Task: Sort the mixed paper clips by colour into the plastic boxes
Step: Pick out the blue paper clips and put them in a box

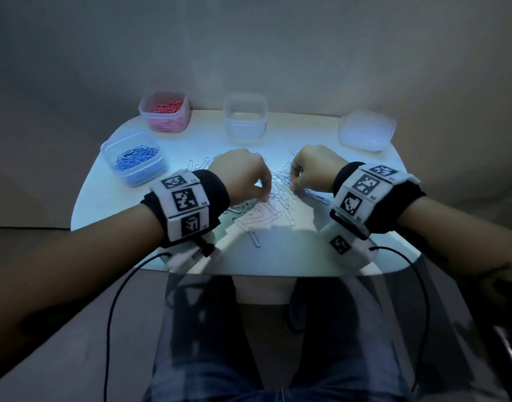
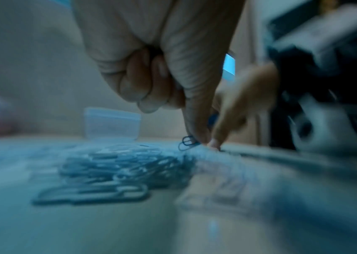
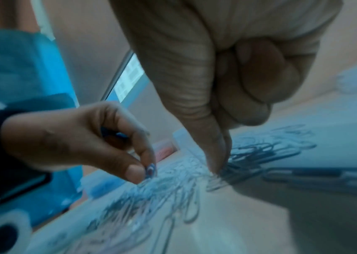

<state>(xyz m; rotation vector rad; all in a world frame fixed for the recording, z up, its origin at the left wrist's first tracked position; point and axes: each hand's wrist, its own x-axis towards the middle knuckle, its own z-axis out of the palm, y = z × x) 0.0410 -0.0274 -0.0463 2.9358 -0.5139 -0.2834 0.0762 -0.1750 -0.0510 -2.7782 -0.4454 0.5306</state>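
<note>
A pile of pale and bluish paper clips (image 1: 266, 204) lies mid-table. My left hand (image 1: 266, 195) hovers at the pile's left side. Its thumb and forefinger pinch a small blue paper clip (image 2: 186, 143), also seen in the right wrist view as the blue clip (image 3: 150, 170). My right hand (image 1: 292, 185) reaches down into the pile's right side, thumb and forefinger pinched together on a dark clip (image 3: 234, 165) among the tangle, other fingers curled. A box of blue clips (image 1: 134, 159) and a box of pink clips (image 1: 165, 111) stand at the left.
An empty clear box (image 1: 244, 116) stands at the back centre and another clear box (image 1: 366, 130) at the back right. A single clip (image 1: 256, 239) lies apart near the table's front edge (image 1: 249, 274). Cables hang from both wrist cameras. My legs are below the table.
</note>
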